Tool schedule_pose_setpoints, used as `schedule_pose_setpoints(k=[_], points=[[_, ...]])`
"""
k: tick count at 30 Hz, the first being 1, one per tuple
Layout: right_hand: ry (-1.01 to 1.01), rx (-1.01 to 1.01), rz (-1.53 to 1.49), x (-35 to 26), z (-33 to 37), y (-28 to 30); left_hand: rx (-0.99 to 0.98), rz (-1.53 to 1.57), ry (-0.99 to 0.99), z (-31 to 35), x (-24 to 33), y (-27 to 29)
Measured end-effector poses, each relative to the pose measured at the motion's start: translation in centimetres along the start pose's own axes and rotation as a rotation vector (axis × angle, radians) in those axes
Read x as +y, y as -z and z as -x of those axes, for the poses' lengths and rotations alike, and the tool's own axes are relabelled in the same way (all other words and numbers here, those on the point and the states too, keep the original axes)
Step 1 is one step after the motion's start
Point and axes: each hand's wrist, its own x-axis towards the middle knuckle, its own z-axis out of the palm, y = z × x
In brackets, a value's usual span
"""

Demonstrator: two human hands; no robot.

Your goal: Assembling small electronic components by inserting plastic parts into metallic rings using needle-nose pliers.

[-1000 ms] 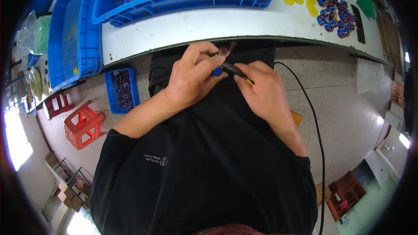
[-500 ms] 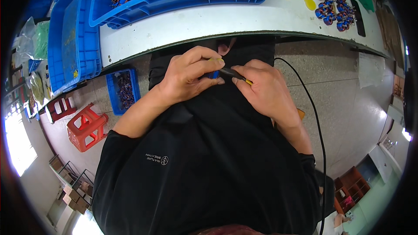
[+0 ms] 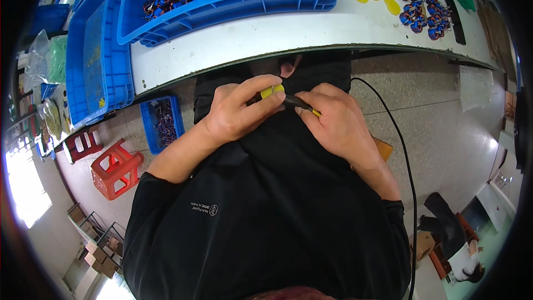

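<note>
Between the thumb and fingers of my left hand [image 3: 236,108], a yellow piece [image 3: 272,90] shows, flat and rounded like the discs on the bench. Anything behind it is hidden by my fingers. My right hand [image 3: 338,116] is closed round a dark-tipped hand tool [image 3: 296,101] with yellow on its handle; my palm covers most of it, so its exact kind is not clear. The tool's dark end points left and meets the fingertips of my left hand. Both hands are over my lap, just below the bench edge.
On the white bench [image 3: 233,41] stands a blue crate [image 3: 239,5] full of copper-wound toroidal coils. Yellow discs [image 3: 392,5] and grouped coils [image 3: 426,14] lie at right. A blue bin [image 3: 161,125] and red stool [image 3: 115,169] are left; a black cable [image 3: 397,133] hangs right.
My left hand has turned, bringing the yellow piece into view where a blue coil part showed between the fingers. The right hand keeps the tool, slightly lower. A person now shows at lower right.
</note>
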Motion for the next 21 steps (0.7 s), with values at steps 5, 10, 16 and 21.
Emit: schedule_pose_setpoints(k=[5, 10, 16, 21], points=[[0.063, 0.075, 0.051, -0.1, 0.3, -0.4, 0.009, 0.007, -0.027, 0.1, -0.3, -0.1], [0.126, 0.12, 0.084, 0.1, 0.5, -0.4, -0.03, 0.113, -0.01, -0.4, -0.1, 0.3], [0.115, 0.09, 0.034, 0.1, 0.4, 0.1, -0.068, 0.183, 0.062, -0.7, 0.4, 0.7], [0.135, 0.097, 0.063, 0.3, 0.1, 0.3, -0.102, 0.271, 0.203, -0.3, 0.4, 0.5]])
